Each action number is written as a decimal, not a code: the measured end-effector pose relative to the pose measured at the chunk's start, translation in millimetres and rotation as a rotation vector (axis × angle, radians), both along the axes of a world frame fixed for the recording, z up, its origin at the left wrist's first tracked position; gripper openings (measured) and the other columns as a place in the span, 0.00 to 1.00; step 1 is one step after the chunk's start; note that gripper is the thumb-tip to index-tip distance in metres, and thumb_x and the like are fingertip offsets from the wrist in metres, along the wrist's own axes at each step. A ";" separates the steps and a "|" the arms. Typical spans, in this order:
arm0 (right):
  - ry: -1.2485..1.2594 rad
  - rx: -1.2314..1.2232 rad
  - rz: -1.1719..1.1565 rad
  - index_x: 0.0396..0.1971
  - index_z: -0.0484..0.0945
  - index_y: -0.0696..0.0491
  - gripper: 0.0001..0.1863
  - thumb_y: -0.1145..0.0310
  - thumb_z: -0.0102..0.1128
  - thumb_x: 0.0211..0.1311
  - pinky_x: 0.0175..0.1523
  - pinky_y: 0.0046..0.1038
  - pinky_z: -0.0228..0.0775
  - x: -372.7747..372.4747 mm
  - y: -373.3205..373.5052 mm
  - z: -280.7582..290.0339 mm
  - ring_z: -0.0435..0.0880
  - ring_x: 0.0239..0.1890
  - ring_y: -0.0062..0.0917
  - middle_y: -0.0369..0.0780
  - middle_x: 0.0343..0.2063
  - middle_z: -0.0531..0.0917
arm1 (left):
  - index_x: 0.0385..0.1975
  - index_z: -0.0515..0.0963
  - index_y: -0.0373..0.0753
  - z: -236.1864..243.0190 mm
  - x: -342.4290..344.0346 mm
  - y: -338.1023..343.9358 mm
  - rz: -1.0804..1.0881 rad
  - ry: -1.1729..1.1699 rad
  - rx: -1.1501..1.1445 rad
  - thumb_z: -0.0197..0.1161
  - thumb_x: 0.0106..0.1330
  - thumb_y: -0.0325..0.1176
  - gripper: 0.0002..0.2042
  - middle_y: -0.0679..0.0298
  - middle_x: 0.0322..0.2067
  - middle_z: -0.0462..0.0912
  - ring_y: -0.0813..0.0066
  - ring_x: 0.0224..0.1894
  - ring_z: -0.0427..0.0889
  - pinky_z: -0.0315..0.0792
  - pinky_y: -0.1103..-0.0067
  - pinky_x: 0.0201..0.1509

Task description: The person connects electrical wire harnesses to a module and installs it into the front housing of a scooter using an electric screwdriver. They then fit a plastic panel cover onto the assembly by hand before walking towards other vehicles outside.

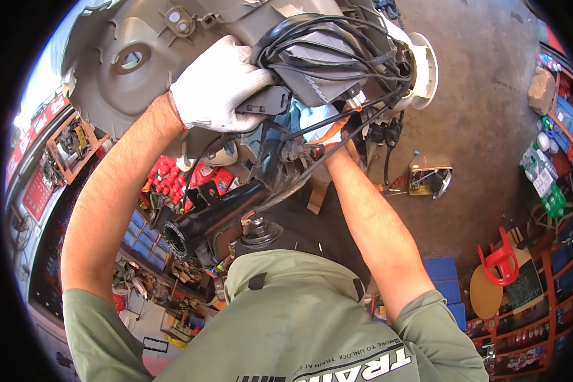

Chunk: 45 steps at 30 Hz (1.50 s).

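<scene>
My left hand (218,87), in a white knit glove, is closed around a small dark plastic box (265,100), with the thumb below and the fingers above it. Beside it is a larger dark grey housing (309,63) with black cables (325,25) coiled over it. My right hand (316,120), gloved too, reaches in beneath that housing. Black cables and an orange strip (335,130) cross in front of it, and its fingers are hidden. A black metal tube (219,213) slants down toward me from the same assembly.
A big grey plastic shell (118,76) rises behind my left hand. A white wheel-like part (424,71) sits at the assembly's right. On the floor lies a lamp-like part (430,180). Farther right stand a red chair (502,260), blue boxes (444,280) and loaded shelves (522,347).
</scene>
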State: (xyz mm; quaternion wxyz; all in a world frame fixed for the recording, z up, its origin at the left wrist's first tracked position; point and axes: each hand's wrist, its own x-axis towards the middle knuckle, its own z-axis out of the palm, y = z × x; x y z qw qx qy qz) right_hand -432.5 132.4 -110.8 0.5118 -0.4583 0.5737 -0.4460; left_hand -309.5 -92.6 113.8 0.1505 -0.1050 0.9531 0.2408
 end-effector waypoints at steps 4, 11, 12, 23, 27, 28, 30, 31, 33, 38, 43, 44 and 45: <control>-0.134 -0.011 -0.132 0.61 0.71 0.55 0.22 0.61 0.37 0.77 0.68 0.36 0.67 10.2 5.2 -4.6 0.76 0.60 0.37 0.42 0.59 0.77 | 0.44 0.79 0.38 1.7 -2.3 -3.5 -0.016 -0.008 0.017 0.70 0.43 0.46 0.28 0.55 0.39 0.80 0.55 0.42 0.76 0.65 0.66 0.46; 0.219 0.035 -0.040 0.62 0.70 0.55 0.21 0.65 0.42 0.74 0.68 0.34 0.67 6.4 -4.9 28.6 0.76 0.61 0.36 0.45 0.58 0.78 | 0.31 0.77 0.40 -0.4 2.3 2.8 0.000 0.097 -0.022 0.70 0.46 0.49 0.20 0.57 0.28 0.75 0.57 0.36 0.74 0.65 0.66 0.44; -0.091 0.095 -0.181 0.62 0.70 0.55 0.22 0.63 0.42 0.74 0.68 0.35 0.66 9.4 -4.7 31.3 0.76 0.61 0.36 0.45 0.58 0.78 | 0.31 0.77 0.40 -0.1 1.5 3.3 -0.008 0.080 -0.014 0.70 0.46 0.49 0.20 0.57 0.27 0.75 0.57 0.36 0.74 0.65 0.66 0.44; -1.023 -0.132 -0.243 0.61 0.71 0.54 0.22 0.63 0.35 0.78 0.66 0.34 0.69 6.7 16.7 -35.4 0.79 0.55 0.33 0.41 0.54 0.80 | 0.40 0.79 0.39 -1.6 -17.9 -4.6 -0.032 0.169 -0.023 0.70 0.45 0.46 0.23 0.56 0.31 0.78 0.56 0.39 0.75 0.66 0.66 0.45; 0.137 0.148 0.036 0.57 0.76 0.54 0.18 0.69 0.49 0.69 0.60 0.30 0.73 3.6 11.2 5.3 0.82 0.54 0.32 0.41 0.51 0.84 | 0.42 0.79 0.39 -1.7 3.9 5.6 0.023 0.163 -0.013 0.71 0.44 0.45 0.25 0.55 0.34 0.80 0.54 0.41 0.76 0.67 0.65 0.46; 0.171 0.239 -0.060 0.53 0.79 0.53 0.16 0.68 0.52 0.67 0.56 0.31 0.75 8.6 8.0 7.1 0.84 0.50 0.35 0.41 0.47 0.85 | 0.42 0.79 0.39 -2.4 -0.1 4.9 0.027 0.150 0.001 0.71 0.43 0.44 0.26 0.55 0.35 0.80 0.53 0.42 0.76 0.67 0.64 0.46; 0.123 0.378 -0.271 0.45 0.83 0.50 0.13 0.65 0.58 0.63 0.48 0.35 0.78 17.2 -0.2 4.0 0.86 0.44 0.41 0.43 0.39 0.87 | 0.43 0.79 0.39 -0.8 -7.4 3.0 0.009 0.134 -0.013 0.71 0.42 0.44 0.26 0.54 0.36 0.80 0.53 0.42 0.76 0.67 0.64 0.46; 0.048 0.422 -0.391 0.43 0.85 0.48 0.12 0.63 0.60 0.62 0.44 0.37 0.80 20.6 -2.8 0.8 0.87 0.41 0.44 0.45 0.35 0.88 | 0.43 0.79 0.39 -0.4 -10.9 2.5 0.006 0.165 -0.022 0.71 0.42 0.44 0.26 0.54 0.38 0.80 0.52 0.42 0.76 0.67 0.64 0.46; -0.032 0.379 -0.508 0.41 0.85 0.49 0.11 0.63 0.60 0.62 0.44 0.37 0.80 21.8 -0.1 2.0 0.86 0.41 0.46 0.46 0.35 0.88 | 0.43 0.79 0.39 0.8 -6.7 3.2 0.017 0.110 -0.035 0.71 0.42 0.44 0.27 0.53 0.41 0.80 0.52 0.42 0.76 0.67 0.65 0.47; -0.258 0.185 -0.728 0.35 0.87 0.50 0.10 0.61 0.61 0.63 0.43 0.35 0.79 33.9 -0.9 -5.3 0.88 0.39 0.42 0.46 0.32 0.88 | 0.44 0.79 0.39 0.3 -2.9 5.6 0.015 0.142 -0.051 0.71 0.42 0.45 0.27 0.53 0.41 0.80 0.51 0.43 0.76 0.67 0.64 0.48; -1.318 0.317 -0.961 0.36 0.86 0.55 0.12 0.65 0.56 0.64 0.46 0.36 0.80 32.0 -4.3 -19.9 0.88 0.35 0.32 0.39 0.29 0.88 | 0.44 0.79 0.39 0.9 -8.8 3.6 0.005 0.140 -0.032 0.71 0.42 0.45 0.27 0.53 0.40 0.81 0.53 0.42 0.77 0.67 0.64 0.48; -1.312 0.311 -0.914 0.38 0.85 0.55 0.12 0.66 0.55 0.65 0.47 0.35 0.80 34.0 -5.9 -8.0 0.88 0.37 0.32 0.39 0.31 0.88 | 0.43 0.79 0.39 -0.5 -1.2 7.0 0.022 0.133 -0.033 0.71 0.42 0.45 0.26 0.54 0.40 0.81 0.53 0.42 0.77 0.67 0.65 0.48; -1.006 0.261 -0.814 0.40 0.85 0.54 0.12 0.66 0.54 0.67 0.48 0.34 0.79 34.7 -3.1 -4.0 0.87 0.38 0.31 0.39 0.33 0.88 | 0.43 0.79 0.39 -0.1 -1.2 6.6 0.021 0.135 -0.038 0.71 0.43 0.45 0.26 0.54 0.40 0.81 0.53 0.42 0.77 0.67 0.65 0.48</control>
